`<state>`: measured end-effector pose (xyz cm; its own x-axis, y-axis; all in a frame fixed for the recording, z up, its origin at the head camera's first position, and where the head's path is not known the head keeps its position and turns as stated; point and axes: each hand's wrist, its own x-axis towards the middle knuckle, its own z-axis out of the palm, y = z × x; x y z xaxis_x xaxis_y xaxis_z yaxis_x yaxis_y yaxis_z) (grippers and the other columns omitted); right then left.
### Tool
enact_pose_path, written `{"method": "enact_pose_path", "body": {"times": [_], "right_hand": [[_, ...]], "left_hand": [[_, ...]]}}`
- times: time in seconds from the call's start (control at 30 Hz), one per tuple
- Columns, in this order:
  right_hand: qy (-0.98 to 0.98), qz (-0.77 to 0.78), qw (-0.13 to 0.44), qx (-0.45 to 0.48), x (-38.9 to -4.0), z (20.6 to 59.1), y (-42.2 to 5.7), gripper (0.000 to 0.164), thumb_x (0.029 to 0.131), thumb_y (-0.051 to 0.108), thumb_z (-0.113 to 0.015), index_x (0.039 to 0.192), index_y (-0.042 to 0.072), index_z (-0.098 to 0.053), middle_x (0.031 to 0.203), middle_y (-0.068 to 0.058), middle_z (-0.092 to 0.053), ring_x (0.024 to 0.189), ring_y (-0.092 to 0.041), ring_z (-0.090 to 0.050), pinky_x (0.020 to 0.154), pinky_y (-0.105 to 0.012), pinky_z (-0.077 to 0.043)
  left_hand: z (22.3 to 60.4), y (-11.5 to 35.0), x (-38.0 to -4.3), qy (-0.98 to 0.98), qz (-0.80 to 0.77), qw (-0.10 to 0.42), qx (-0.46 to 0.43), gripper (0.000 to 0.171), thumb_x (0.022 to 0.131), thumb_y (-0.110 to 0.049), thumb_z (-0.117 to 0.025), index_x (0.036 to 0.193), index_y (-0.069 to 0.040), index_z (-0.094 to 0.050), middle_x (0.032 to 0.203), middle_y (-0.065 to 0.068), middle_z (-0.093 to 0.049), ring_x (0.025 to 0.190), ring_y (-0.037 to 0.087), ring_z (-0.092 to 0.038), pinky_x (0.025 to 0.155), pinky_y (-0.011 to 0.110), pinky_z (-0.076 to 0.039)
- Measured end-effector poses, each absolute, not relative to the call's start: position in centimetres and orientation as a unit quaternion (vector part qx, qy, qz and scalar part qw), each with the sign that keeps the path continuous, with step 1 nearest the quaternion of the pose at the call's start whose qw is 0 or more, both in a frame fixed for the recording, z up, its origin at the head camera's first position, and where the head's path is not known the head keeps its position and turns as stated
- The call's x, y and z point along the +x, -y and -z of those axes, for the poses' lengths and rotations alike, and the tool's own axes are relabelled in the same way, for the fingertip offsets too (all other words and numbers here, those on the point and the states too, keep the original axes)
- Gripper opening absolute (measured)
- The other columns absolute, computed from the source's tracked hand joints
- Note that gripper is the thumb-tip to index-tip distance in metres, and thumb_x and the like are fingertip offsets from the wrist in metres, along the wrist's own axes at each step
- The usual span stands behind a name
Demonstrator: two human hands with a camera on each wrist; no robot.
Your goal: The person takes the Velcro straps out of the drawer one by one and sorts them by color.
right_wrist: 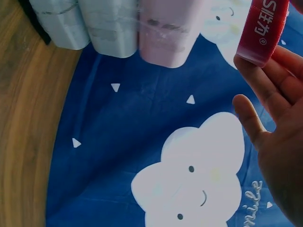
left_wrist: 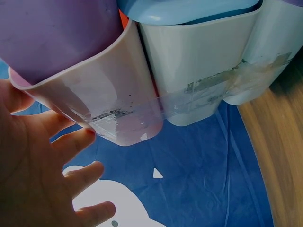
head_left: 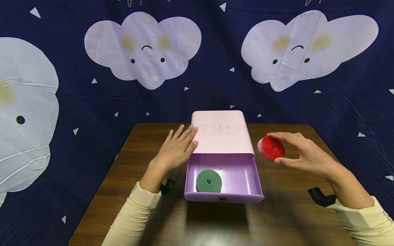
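A pink-topped drawer box stands on the table with its purple drawer pulled out toward me. Inside that drawer, at the left, lies a green roll of tape. My left hand rests against the box's left side, its fingers fairly straight and spread, with fingertips at the edge of the pink top. To the right of the box, my right hand pinches a red roll of tape between thumb and fingers, held above the table. White lettering runs along the red roll's rim in the right wrist view.
In the left wrist view, the box is a stack of pink, pale blue and whitish tiers with clear tape across them. The wooden table ends at a dark blue curtain printed with white clouds.
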<state>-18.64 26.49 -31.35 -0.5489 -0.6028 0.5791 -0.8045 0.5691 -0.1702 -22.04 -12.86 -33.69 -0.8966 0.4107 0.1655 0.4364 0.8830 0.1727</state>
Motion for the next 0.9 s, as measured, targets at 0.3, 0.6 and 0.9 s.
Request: {"method": "enact_pose_path", "body": {"times": [0.3, 0.6, 0.9], "right_hand": [[0.868, -0.224, 0.241, 0.373, -19.5, 32.8, -26.9, 0.081, 0.054, 0.007, -0.088, 0.129, 0.009, -0.057, 0.115, -0.007, -0.067, 0.101, 0.006, -0.051, 0.081, -0.015, -0.033], [0.888, -0.233, 0.235, 0.319, -20.1, 34.5, -27.1, 0.076, 0.059, 0.008, -0.087, 0.129, 0.012, -0.058, 0.116, -0.01, -0.066, 0.094, 0.003, -0.047, 0.076, -0.019, -0.036], [0.908, -0.256, 0.21, 0.257, -20.6, 36.3, -27.1, 0.07, 0.066, 0.015, -0.085, 0.13, 0.015, -0.056, 0.117, -0.01, -0.066, 0.095, 0.001, -0.045, 0.076, -0.025, -0.034]], "left_hand": [[33.7, 12.8, -22.0, 0.969, 0.102, 0.06, -0.219, 0.054, 0.102, -0.046, -0.02, 0.152, -0.025, -0.018, 0.159, -0.004, -0.018, 0.149, 0.025, -0.009, 0.118, 0.055, -0.01], [33.6, 12.8, -22.0, 0.969, 0.104, 0.057, -0.217, 0.054, 0.102, -0.046, -0.02, 0.152, -0.026, -0.017, 0.159, -0.004, -0.017, 0.149, 0.025, -0.009, 0.119, 0.054, -0.008], [33.6, 12.8, -22.0, 0.969, 0.102, 0.054, -0.217, 0.054, 0.102, -0.046, -0.019, 0.152, -0.026, -0.017, 0.159, -0.004, -0.016, 0.149, 0.025, -0.009, 0.119, 0.055, -0.008]]}}
